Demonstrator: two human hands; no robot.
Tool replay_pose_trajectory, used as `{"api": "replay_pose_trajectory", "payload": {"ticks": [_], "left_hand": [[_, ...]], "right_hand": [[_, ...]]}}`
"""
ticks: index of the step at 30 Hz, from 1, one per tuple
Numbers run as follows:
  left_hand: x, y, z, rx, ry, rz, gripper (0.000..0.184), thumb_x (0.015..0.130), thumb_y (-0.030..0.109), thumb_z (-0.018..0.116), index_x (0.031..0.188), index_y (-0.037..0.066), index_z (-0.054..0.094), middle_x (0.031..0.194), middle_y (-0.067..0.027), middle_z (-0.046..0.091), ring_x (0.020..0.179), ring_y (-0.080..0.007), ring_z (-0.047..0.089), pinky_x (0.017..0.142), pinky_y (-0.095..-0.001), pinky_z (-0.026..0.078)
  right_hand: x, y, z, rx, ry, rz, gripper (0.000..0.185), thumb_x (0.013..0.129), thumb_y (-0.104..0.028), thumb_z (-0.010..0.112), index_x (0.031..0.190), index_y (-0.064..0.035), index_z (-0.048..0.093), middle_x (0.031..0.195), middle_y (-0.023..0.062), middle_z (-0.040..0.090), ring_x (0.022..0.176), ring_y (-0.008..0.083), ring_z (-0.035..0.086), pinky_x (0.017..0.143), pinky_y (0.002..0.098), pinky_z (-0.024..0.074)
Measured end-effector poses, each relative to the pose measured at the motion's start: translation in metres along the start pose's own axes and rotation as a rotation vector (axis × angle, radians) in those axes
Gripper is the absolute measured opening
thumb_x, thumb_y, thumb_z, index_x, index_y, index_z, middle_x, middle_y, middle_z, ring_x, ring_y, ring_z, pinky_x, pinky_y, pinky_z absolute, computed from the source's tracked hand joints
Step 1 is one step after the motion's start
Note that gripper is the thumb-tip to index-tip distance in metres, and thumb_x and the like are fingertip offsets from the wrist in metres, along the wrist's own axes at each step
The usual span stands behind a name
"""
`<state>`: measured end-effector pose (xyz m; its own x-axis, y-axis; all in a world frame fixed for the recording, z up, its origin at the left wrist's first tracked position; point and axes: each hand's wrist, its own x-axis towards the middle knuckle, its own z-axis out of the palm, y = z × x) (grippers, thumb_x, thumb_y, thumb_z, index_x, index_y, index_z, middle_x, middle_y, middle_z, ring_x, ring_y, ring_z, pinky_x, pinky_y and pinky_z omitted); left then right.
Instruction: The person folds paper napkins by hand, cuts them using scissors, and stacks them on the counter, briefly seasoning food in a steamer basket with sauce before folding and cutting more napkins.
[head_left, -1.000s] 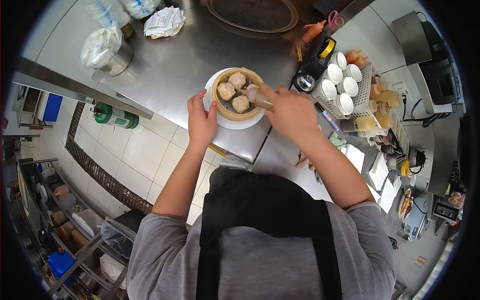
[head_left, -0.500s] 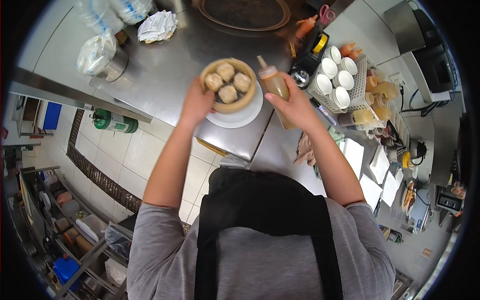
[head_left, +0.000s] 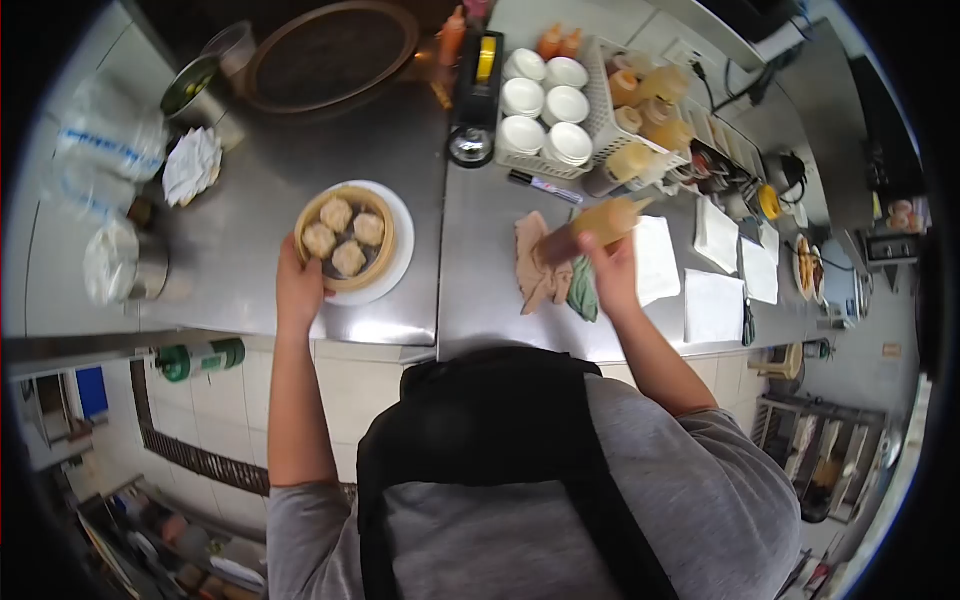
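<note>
My left hand is closed on the left rim of a round bamboo steamer basket. Several pale dumplings lie inside the basket. Under it, a white plate shows along the right side, resting on the steel counter. My right hand grips a squeeze bottle of amber-brown liquid. The bottle is tilted, its nozzle pointing to the upper right, above a beige cloth and a green cloth.
White cups stand stacked in a tray beside a basket of sauce bottles. A call bell, a marker, folded white napkins, a large oval tray and crumpled paper are also on the counter.
My right hand has carried the bottle away from the basket, rightward over the cloths, and its nozzle now leans right. My left hand stays on the basket. The camera view has turned right.
</note>
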<state>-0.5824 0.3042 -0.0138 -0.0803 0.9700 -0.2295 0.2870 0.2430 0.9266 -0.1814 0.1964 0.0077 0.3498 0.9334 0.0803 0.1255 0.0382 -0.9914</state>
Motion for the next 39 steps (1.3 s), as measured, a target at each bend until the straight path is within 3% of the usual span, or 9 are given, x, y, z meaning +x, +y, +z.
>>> {"api": "replay_pose_trajectory", "payload": {"ticks": [4,8,13,15,19,22,26,33,39], "left_hand": [[0.031,-0.092,0.001,0.613,0.342,0.486,0.041,0.100,0.019,0.047,0.136,0.000,0.046,0.114,-0.0180,0.059,0.087,-0.0251,0.066,0.066,-0.0309,0.055],[0.007,-0.082,-0.020,-0.081,0.158,-0.026,0.033,0.100,0.018,0.050,0.125,-0.001,0.058,0.095,-0.0072,0.064,0.070,-0.0094,0.056,0.063,-0.0246,0.050],[0.009,-0.073,-0.025,-0.048,0.092,-0.065,0.023,0.094,0.014,0.063,0.111,-0.001,0.065,0.078,-0.0002,0.064,0.066,-0.0047,0.057,0.058,-0.0201,0.048],[0.016,-0.072,-0.023,-0.093,0.109,-0.160,0.021,0.095,0.019,0.064,0.100,-0.001,0.065,0.071,-0.0014,0.063,0.058,-0.0070,0.057,0.053,-0.0211,0.047],[0.022,-0.071,-0.022,-0.162,0.243,-0.208,0.024,0.100,0.019,0.050,0.091,0.000,0.063,0.067,-0.0042,0.062,0.051,-0.0112,0.057,0.050,-0.0231,0.049],[0.018,-0.090,-0.019,-0.213,0.313,-0.105,0.023,0.100,0.015,0.042,0.110,0.000,0.057,0.069,-0.0068,0.062,0.052,-0.0137,0.059,0.048,-0.0261,0.050],[-0.023,-0.083,0.005,-0.097,0.218,-0.062,0.035,0.097,0.009,0.046,0.130,0.000,0.040,0.075,-0.0096,0.063,0.053,-0.0174,0.063,0.048,-0.0309,0.053],[-0.025,-0.079,0.039,-0.356,0.234,-0.035,0.081,0.091,-0.004,0.053,0.151,0.009,0.000,0.083,-0.0126,0.063,0.061,-0.0187,0.064,0.055,-0.0321,0.058],[0.029,-0.043,0.025,-0.547,0.262,-0.134,0.080,0.091,-0.006,0.051,0.152,0.009,0.002,0.110,-0.0200,0.052,0.085,-0.0253,0.062,0.075,-0.0388,0.060]], "right_hand": [[0.074,0.019,-0.084,-0.286,0.627,-0.283,0.046,0.088,-0.011,0.072,0.124,-0.0046,0.044,0.116,0.0080,0.058,0.105,0.0171,0.056,0.094,0.0322,0.0424],[0.132,0.086,-0.164,-0.253,0.442,-0.213,0.052,0.086,-0.004,0.068,0.131,-0.0035,0.040,0.125,0.0122,0.055,0.112,0.0216,0.055,0.097,0.0350,0.0428],[0.128,0.085,-0.150,-0.057,0.352,-0.146,0.058,0.089,-0.007,0.067,0.138,-0.0030,0.036,0.134,0.0129,0.047,0.117,0.0233,0.050,0.101,0.0343,0.0404],[0.099,0.066,-0.110,-0.590,0.788,-0.253,0.056,0.091,-0.010,0.065,0.137,0.0003,0.036,0.134,0.0150,0.045,0.116,0.0249,0.051,0.098,0.0344,0.0417],[0.023,0.056,-0.017,-0.875,0.021,-0.310,0.041,0.084,-0.016,0.071,0.119,-0.0016,0.056,0.124,0.0148,0.057,0.110,0.0300,0.054,0.092,0.0380,0.0426],[0.003,0.066,0.024,-1.104,-0.362,-0.312,0.032,0.080,-0.027,0.074,0.104,-0.0084,0.062,0.110,0.0128,0.058,0.100,0.0321,0.058,0.081,0.0458,0.0440],[0.040,0.019,0.072,-1.294,-0.365,-0.307,0.032,0.081,-0.027,0.073,0.103,-0.0072,0.060,0.119,0.0138,0.057,0.099,0.0332,0.060,0.083,0.0461,0.0466],[0.147,0.046,0.144,-1.100,-0.337,-0.311,0.059,0.093,-0.041,0.058,0.131,0.0024,0.041,0.157,0.0174,0.026,0.112,0.0417,0.059,0.092,0.0495,0.0490],[0.134,0.005,0.137,-0.965,-0.235,-0.322,0.041,0.092,-0.029,0.058,0.123,-0.0056,0.045,0.129,0.0192,0.054,0.088,0.0397,0.067,0.073,0.0502,0.0522]]}}
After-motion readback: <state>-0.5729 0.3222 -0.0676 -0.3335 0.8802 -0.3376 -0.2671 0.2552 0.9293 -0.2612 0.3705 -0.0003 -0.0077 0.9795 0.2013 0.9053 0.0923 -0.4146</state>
